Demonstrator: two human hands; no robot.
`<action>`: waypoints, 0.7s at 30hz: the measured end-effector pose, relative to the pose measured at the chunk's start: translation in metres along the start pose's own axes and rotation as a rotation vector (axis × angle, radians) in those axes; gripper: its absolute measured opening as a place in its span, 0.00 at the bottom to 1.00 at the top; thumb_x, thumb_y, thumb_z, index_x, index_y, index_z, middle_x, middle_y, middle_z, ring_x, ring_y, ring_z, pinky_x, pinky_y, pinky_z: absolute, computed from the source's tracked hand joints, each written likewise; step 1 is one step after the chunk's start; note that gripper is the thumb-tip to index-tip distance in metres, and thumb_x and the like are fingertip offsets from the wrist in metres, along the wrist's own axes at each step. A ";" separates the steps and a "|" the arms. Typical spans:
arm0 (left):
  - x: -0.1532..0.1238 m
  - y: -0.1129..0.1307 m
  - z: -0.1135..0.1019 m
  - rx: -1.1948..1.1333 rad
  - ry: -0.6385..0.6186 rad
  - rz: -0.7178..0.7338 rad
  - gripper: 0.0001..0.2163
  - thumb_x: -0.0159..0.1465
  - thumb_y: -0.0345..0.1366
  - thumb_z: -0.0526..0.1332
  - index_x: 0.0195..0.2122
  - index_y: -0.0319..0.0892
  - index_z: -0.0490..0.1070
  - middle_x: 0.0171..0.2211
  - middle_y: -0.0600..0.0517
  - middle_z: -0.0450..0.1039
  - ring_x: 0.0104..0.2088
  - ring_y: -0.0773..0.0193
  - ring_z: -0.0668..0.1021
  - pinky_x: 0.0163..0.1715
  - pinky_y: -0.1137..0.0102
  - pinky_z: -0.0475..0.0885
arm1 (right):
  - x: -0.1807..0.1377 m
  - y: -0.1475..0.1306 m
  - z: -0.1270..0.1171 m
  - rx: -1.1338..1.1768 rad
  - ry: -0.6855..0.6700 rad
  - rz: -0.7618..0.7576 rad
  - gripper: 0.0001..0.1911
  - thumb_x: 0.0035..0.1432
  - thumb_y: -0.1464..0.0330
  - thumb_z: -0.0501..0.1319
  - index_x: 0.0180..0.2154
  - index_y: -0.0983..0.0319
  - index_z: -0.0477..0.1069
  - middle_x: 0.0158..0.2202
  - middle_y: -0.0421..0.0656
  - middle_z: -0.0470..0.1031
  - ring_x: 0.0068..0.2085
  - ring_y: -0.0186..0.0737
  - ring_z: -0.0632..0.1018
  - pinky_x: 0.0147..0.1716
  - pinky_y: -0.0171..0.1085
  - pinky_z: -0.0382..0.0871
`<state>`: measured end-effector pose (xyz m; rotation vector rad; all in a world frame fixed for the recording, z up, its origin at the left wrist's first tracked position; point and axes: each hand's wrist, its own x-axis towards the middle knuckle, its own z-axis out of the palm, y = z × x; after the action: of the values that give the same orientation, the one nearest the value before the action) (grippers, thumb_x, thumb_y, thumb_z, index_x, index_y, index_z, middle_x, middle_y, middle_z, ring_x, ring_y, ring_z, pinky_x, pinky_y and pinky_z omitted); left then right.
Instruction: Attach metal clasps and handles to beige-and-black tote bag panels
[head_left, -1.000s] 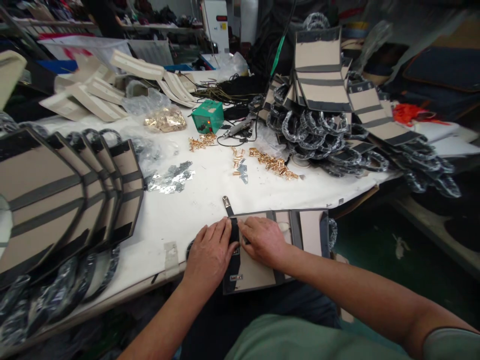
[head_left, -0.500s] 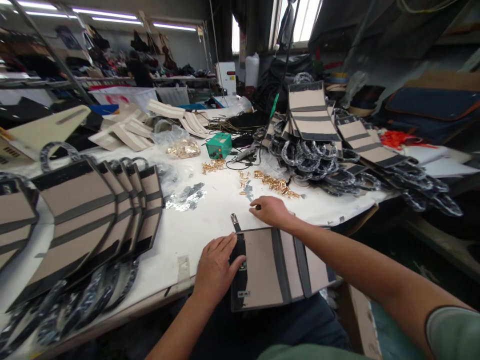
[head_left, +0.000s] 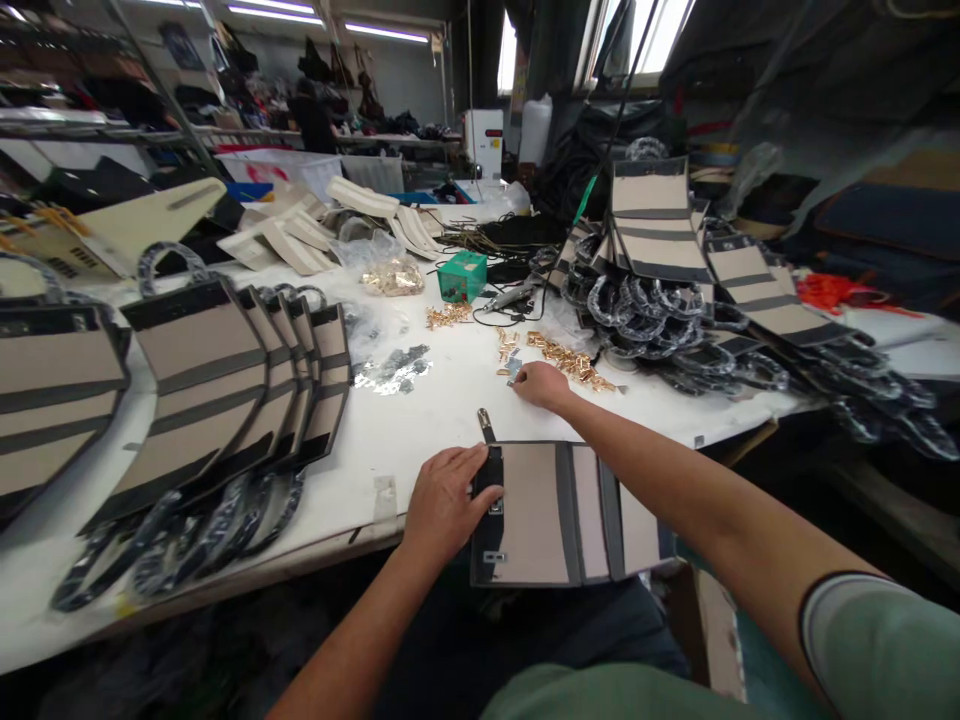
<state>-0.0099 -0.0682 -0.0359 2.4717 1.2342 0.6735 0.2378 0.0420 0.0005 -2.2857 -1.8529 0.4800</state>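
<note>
We're seeing a white surface (head_left: pixel 409 435) running across most of the view, cluttered. Far left, beige panels (head_left: pixel 210 360) with dark bands are standing in a leaning row, their plastic-wrapped handles showing. Behind, ceiling lights (head_left: pixel 274 14) are glowing, a translucent bin (head_left: pixel 300 168) is sitting past the surface, and pale strips (head_left: pixel 300 245) are lying in a loose pile. A person in dark clothes (head_left: pixel 312 120) is standing farther back. Silver plates (head_left: pixel 394 370) are lying scattered mid-surface. Our left grip (head_left: pixel 446 495) is resting loosely spread on the left edge of the banded piece (head_left: pixel 532 510), thumb over its dark strip. Behind it, a green box (head_left: pixel 461 276) is sitting upright. The banded piece is lying at the surface's front edge, reaching out over our lap; a strap with a metal end (head_left: pixel 485 425) is sticking out past its top edge. Our right grip (head_left: pixel 541 384) is curling by small grey plates; whether it's pinching one, we're not telling for sure. Gold pieces (head_left: pixel 566 358) are lying just beyond. Rightward, a window (head_left: pixel 660 35) is shining above a heap of wrapped-handle panels (head_left: pixel 656 225), and red-orange plastic (head_left: pixel 832 290) is lying beyond them.
</note>
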 end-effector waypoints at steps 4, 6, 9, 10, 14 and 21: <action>-0.001 0.001 0.000 -0.002 0.004 -0.007 0.25 0.60 0.40 0.71 0.58 0.46 0.72 0.57 0.49 0.76 0.56 0.52 0.75 0.57 0.54 0.69 | -0.022 -0.010 -0.016 0.081 -0.104 -0.163 0.09 0.56 0.66 0.64 0.37 0.60 0.82 0.40 0.44 0.82 0.40 0.41 0.79 0.38 0.33 0.68; -0.001 0.002 0.000 -0.013 0.008 -0.013 0.25 0.59 0.41 0.71 0.58 0.46 0.72 0.56 0.49 0.76 0.55 0.52 0.75 0.56 0.55 0.69 | -0.041 -0.016 -0.020 0.158 -0.228 -0.272 0.08 0.55 0.65 0.65 0.36 0.60 0.82 0.34 0.41 0.82 0.34 0.36 0.78 0.34 0.30 0.67; 0.000 0.003 -0.001 -0.024 0.003 -0.025 0.26 0.59 0.41 0.71 0.58 0.47 0.72 0.54 0.49 0.78 0.55 0.53 0.75 0.55 0.56 0.69 | -0.066 -0.024 -0.019 0.313 -0.459 -0.379 0.08 0.53 0.66 0.65 0.34 0.62 0.81 0.24 0.37 0.75 0.25 0.32 0.73 0.26 0.30 0.63; 0.000 0.003 -0.001 -0.024 0.000 -0.027 0.26 0.59 0.41 0.71 0.58 0.47 0.72 0.54 0.49 0.78 0.55 0.53 0.75 0.55 0.56 0.69 | -0.072 -0.027 -0.018 0.347 -0.515 -0.388 0.08 0.52 0.67 0.65 0.34 0.63 0.80 0.22 0.36 0.73 0.24 0.32 0.72 0.25 0.30 0.62; 0.001 0.003 -0.003 -0.021 -0.003 -0.037 0.27 0.58 0.41 0.72 0.58 0.46 0.71 0.53 0.49 0.78 0.55 0.53 0.75 0.55 0.57 0.69 | -0.079 -0.031 -0.010 0.321 -0.522 -0.362 0.06 0.50 0.70 0.65 0.32 0.63 0.79 0.19 0.35 0.69 0.23 0.31 0.69 0.25 0.30 0.59; 0.001 0.005 -0.004 -0.025 -0.004 -0.058 0.26 0.57 0.41 0.72 0.57 0.47 0.72 0.50 0.48 0.78 0.53 0.53 0.76 0.53 0.57 0.70 | -0.080 -0.030 -0.006 0.241 -0.462 -0.346 0.07 0.50 0.69 0.65 0.32 0.63 0.81 0.21 0.36 0.72 0.25 0.32 0.71 0.26 0.31 0.58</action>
<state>-0.0076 -0.0700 -0.0296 2.4063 1.2833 0.6644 0.1976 -0.0286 0.0279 -1.7495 -2.1845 1.1743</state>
